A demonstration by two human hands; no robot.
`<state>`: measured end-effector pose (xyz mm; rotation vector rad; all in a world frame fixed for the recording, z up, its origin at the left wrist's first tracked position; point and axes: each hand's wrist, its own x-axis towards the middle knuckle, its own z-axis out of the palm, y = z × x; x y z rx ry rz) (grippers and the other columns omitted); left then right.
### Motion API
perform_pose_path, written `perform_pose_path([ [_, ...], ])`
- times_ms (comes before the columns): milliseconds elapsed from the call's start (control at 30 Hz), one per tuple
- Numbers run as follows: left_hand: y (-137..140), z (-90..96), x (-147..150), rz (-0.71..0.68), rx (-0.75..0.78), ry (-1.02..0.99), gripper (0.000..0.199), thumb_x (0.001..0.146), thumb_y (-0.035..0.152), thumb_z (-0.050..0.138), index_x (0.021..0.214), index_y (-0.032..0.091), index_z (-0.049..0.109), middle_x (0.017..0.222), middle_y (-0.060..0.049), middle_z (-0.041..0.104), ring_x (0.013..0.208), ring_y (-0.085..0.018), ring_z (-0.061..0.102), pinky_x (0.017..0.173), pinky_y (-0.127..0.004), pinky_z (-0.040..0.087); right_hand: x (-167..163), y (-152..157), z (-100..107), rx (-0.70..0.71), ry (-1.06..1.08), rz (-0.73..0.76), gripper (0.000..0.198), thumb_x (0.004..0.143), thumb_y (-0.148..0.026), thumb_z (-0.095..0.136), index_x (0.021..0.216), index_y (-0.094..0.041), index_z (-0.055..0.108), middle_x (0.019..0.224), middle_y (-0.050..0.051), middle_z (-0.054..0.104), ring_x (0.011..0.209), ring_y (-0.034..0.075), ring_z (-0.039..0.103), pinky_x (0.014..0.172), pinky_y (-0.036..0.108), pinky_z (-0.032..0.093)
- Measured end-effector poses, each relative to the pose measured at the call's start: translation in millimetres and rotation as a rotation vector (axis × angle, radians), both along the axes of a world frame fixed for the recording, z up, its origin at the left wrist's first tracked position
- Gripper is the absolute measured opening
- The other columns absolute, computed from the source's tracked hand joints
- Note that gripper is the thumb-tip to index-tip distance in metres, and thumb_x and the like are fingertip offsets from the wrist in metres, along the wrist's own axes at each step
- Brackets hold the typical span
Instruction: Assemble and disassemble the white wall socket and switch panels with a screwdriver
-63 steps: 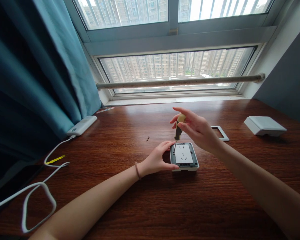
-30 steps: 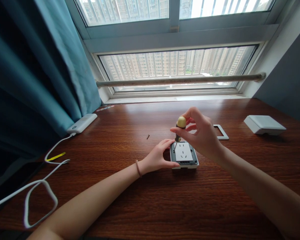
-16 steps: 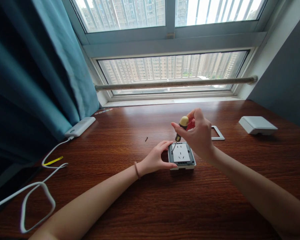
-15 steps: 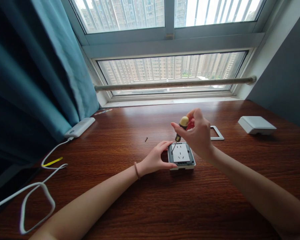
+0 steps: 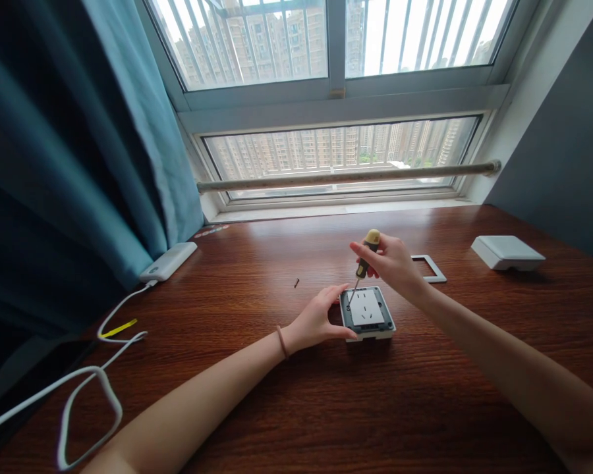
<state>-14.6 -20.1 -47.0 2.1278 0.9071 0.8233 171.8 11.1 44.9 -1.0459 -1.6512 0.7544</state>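
Observation:
A white wall socket (image 5: 367, 308) in a dark grey frame lies face up on its white back box, on the brown wooden table (image 5: 257, 408). My left hand (image 5: 319, 317) grips the socket by its left side, thumb at the near edge and fingers at the far edge. In my right hand (image 5: 390, 260) is a screwdriver (image 5: 367, 253) with a yellow and black handle. It slants down to the left, its tip at a screw on the left side of the socket's frame. A loose screw (image 5: 297, 283) lies on the table beyond my left hand.
Behind my right hand lies a white cover frame (image 5: 435, 271). A white box (image 5: 508, 252) rests at the far right. On the left are a white power strip (image 5: 169, 261), its looping white cable (image 5: 113, 395) and a yellow cable tie (image 5: 120, 328), beside a blue curtain (image 5: 138, 131).
My right hand has shifted its fingers around the screwdriver handle, closing onto it. The tip stays at the same screw. The whole view has moved slightly; my left hand keeps its hold.

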Motion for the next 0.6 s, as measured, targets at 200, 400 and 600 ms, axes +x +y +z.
perform_pose_path([
  [200, 10.2, 6.2, -8.1, 0.365, 0.162, 0.126, 0.041, 0.085, 0.044, 0.046, 0.116, 0.016, 0.048, 0.114, -0.011, 0.054, 0.106, -0.021, 0.051, 0.091, -0.033, 0.042, 12.6, 5.4, 17.2, -0.110, 0.534, 0.034, 0.033, 0.074, -0.046, 0.063, 0.064, -0.016, 0.055, 0.054, -0.001, 0.059, 0.039, 0.005, 0.047, 0.036, 0.018, 0.035],
  [400, 42.1, 15.4, -41.7, 0.806, 0.129, 0.500, 0.018, 0.075, 0.027, 0.053, 0.085, 0.012, 0.054, 0.092, -0.012, 0.055, 0.094, -0.027, 0.049, 0.087, -0.041, 0.038, 24.7, 20.6, 25.9, -0.388, 0.869, 0.162, 0.027, 0.054, -0.017, 0.080, 0.067, -0.016, 0.057, 0.064, -0.003, 0.062, 0.053, 0.005, 0.055, 0.052, 0.015, 0.048],
  [600, 48.7, 3.0, -54.4, 0.794, 0.024, 0.557, 0.009, 0.074, 0.020, 0.050, 0.070, 0.013, 0.054, 0.083, -0.013, 0.056, 0.093, -0.029, 0.048, 0.085, -0.043, 0.036, 20.7, 25.1, 17.9, -0.462, 0.906, 0.173, 0.021, 0.059, -0.024, 0.079, 0.068, -0.017, 0.060, 0.065, -0.002, 0.063, 0.056, 0.008, 0.057, 0.052, 0.018, 0.049],
])
